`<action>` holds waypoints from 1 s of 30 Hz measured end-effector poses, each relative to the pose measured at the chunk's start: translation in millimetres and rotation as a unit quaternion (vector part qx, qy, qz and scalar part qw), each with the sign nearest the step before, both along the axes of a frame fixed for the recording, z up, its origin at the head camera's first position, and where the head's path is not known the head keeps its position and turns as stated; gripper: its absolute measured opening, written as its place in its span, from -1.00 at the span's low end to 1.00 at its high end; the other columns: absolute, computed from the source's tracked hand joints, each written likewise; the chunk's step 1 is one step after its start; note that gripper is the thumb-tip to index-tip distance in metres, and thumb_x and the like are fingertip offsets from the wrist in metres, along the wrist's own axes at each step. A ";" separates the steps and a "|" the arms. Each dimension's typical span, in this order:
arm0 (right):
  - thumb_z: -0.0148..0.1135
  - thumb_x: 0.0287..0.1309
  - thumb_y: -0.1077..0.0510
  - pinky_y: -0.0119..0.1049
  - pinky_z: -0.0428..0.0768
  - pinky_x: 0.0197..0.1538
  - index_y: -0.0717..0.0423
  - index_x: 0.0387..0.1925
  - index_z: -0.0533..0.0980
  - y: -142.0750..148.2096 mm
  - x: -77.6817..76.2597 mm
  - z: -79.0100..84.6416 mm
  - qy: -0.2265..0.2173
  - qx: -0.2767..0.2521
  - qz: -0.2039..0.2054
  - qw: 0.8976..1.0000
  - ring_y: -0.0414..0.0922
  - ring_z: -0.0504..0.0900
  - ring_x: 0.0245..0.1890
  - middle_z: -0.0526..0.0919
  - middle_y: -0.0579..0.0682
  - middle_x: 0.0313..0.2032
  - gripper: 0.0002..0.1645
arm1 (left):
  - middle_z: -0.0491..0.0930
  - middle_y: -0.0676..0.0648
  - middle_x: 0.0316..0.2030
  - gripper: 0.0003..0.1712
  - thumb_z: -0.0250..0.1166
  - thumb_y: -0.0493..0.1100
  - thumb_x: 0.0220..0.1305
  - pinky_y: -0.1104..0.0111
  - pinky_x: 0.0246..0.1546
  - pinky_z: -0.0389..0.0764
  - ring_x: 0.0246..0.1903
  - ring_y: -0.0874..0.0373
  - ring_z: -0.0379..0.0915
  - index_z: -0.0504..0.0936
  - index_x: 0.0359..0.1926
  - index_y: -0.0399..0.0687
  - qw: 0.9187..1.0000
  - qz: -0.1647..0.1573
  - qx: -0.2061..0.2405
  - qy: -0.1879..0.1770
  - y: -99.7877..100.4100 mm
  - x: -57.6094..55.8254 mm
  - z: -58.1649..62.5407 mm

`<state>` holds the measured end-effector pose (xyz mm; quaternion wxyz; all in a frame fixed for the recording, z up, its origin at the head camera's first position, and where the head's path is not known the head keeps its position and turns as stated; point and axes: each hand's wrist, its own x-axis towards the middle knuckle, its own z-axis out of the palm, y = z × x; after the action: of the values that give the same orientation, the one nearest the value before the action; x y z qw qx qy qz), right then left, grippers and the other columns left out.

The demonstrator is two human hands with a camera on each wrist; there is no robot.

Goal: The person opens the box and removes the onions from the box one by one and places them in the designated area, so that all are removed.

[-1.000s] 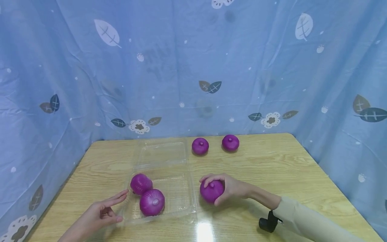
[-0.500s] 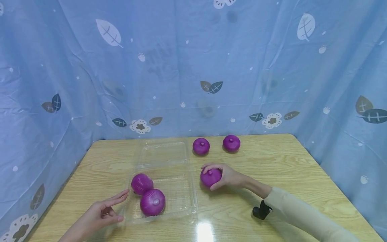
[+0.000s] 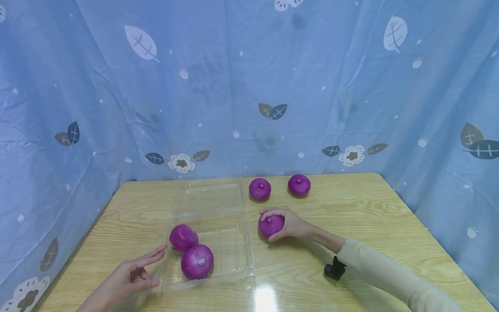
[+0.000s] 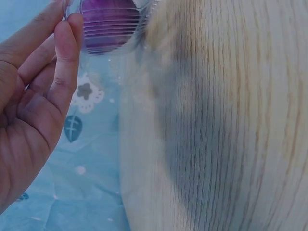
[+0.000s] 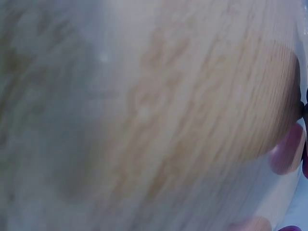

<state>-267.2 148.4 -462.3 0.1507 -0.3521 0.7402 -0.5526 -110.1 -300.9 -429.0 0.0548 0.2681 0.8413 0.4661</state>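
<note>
In the head view my right hand (image 3: 290,223) grips a purple onion (image 3: 269,227), thumb on its near side and fingers over the far side. It is right of a clear plastic container (image 3: 230,253), over the table. Two purple onions, one at the back (image 3: 182,237) and one in front (image 3: 197,261), lie in the container's left part. My left hand (image 3: 126,277) is at the container's left side, index finger stretched out and thumb apart from it, fingertips at the rim. The left wrist view shows an onion (image 4: 109,24) through the ribbed plastic wall.
The container's open lid (image 3: 212,197) lies flat behind its base. Two more onions, a left one (image 3: 260,189) and a right one (image 3: 299,185), stand near the back edge of the wooden table (image 3: 331,208). A blue patterned curtain (image 3: 241,86) hangs behind and at both sides.
My right hand has moved away from the table's front edge and slightly left, carrying the onion along. The left hand and the onions in the container have stayed in place.
</note>
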 end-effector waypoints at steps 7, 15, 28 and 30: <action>0.60 -0.29 0.29 -0.15 0.51 0.09 0.02 -0.04 0.58 -4.4 -0.3 -0.4 0.010 0.012 -0.028 0.999 0.05 0.33 0.26 0.41 0.17 0.24 -0.35 | 0.17 0.57 0.23 -0.25 0.33 -0.24 0.20 0.40 -0.56 0.54 -0.56 0.27 0.48 0.28 0.40 -0.07 1.000 -0.005 -0.003 0.000 -0.1 -0.4 1.5; 0.50 -0.16 0.31 -0.06 0.51 0.08 0.10 0.09 0.48 -4.4 -0.1 -0.2 0.002 0.008 -0.018 1.000 0.15 0.38 0.19 0.41 0.18 0.21 -0.32 | 0.16 0.54 0.25 -0.23 0.32 -0.29 0.20 0.39 -0.57 0.55 -0.56 0.30 0.48 0.29 0.40 0.15 1.000 -0.021 0.008 0.016 0.6 -2.1 -1.1; 0.46 -0.08 0.30 -0.11 0.60 -0.05 -0.01 0.27 0.38 -1.2 -4.2 4.0 -0.064 0.030 0.008 0.997 0.11 0.39 0.17 0.34 0.05 0.27 -0.18 | 0.17 0.55 0.25 -0.23 0.34 -0.29 0.19 0.39 -0.54 0.57 -0.55 0.23 0.52 0.29 0.40 0.11 1.000 -0.016 0.008 0.015 -0.3 -1.7 -2.1; 0.47 -0.08 0.30 -0.11 0.62 -0.09 -0.01 0.33 0.32 0.1 -5.7 5.1 -0.074 0.038 0.006 0.997 0.11 0.40 0.17 0.31 0.08 0.29 -0.10 | 0.18 0.55 0.25 -0.23 0.33 -0.28 0.19 0.38 -0.53 0.58 -0.55 0.22 0.53 0.30 0.40 0.09 1.000 -0.016 0.008 0.014 0.0 -1.6 -1.8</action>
<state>-272.9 148.5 -457.2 0.2216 -0.3089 0.7454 -0.5476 -111.7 -300.9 -430.8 0.0480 0.2883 0.8341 0.4678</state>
